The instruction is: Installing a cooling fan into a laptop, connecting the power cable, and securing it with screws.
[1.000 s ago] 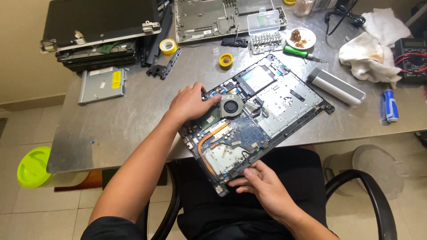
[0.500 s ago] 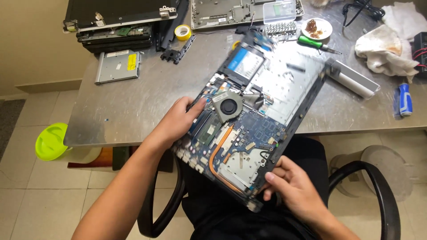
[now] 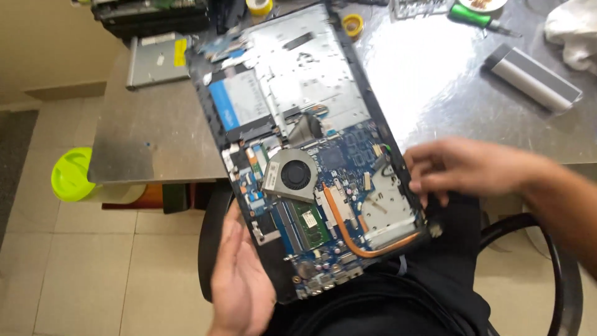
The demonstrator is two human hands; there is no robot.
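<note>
The opened laptop base (image 3: 311, 155) lies tilted, its far end resting on the grey metal desk (image 3: 435, 81) and its near end hanging off the desk edge over the person's lap. Its insides face up: a round cooling fan (image 3: 291, 175) near the middle, a curved copper heat pipe (image 3: 348, 233) running toward the near right corner, a green memory stick (image 3: 309, 223) just near of the fan, and a blue-labelled drive (image 3: 239, 102) toward the far left. The left hand (image 3: 239, 280) supports the near left edge of the base from beside and below, palm open against the frame, fingers flat rather than curled. The right hand (image 3: 463, 168) sits at the right edge of the base, fingers bent and touching the rim; motion blur hides how firm that grip is. On the desk beyond, a silver battery bar (image 3: 532, 78) lies to the far right, a green-handled screwdriver (image 3: 476, 17) farther back, a yellow tape roll (image 3: 353, 25) just beside the far edge of the base, and a flat optical drive (image 3: 157, 59) at the far left. A lime-green bin (image 3: 71, 174) stands on the tiled floor at the left.
</note>
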